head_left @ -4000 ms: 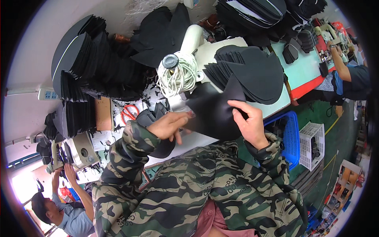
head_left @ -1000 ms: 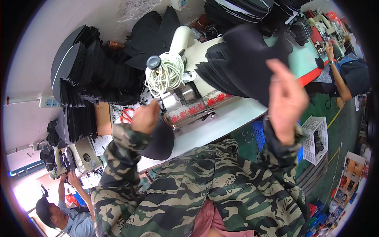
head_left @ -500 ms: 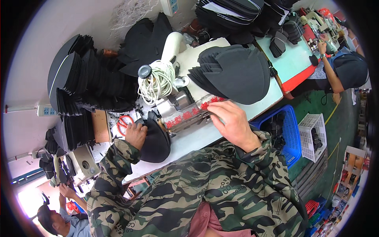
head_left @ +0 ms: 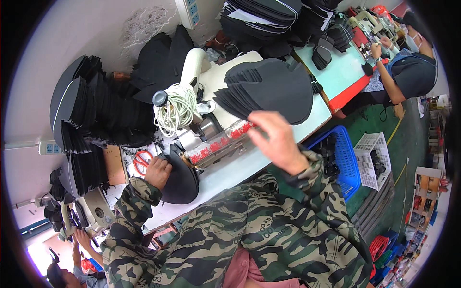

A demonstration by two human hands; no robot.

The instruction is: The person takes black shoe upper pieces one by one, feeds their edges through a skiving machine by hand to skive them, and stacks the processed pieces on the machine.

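Observation:
Beside the needle end of a sewing machine (head_left: 221, 144) lies a rounded black fabric piece (head_left: 181, 185). My left hand (head_left: 158, 172) rests on its left edge, fingers curled and pressed against it. Orange-handled scissors (head_left: 139, 163) lie just beyond that hand. My right hand (head_left: 278, 141), slightly blurred, hovers at the machine's right front, thumb and fingers apart with nothing seen between them. Its fingertips overlap the near edge of a fanned stack of black fabric pieces (head_left: 283, 91) in my view; whether they touch it I cannot tell.
Tall stacks of black pieces (head_left: 96, 105) stand against the wall at left. A coil of white cord (head_left: 175, 108) hangs on the machine. A blue basket (head_left: 348, 165) and a white crate (head_left: 372, 158) sit at right. Co-workers (head_left: 408, 72) work at both sides.
My right hand has risen from the machine's front edge toward the fanned stack. My left hand stays on the black piece. The whole view has shifted a little.

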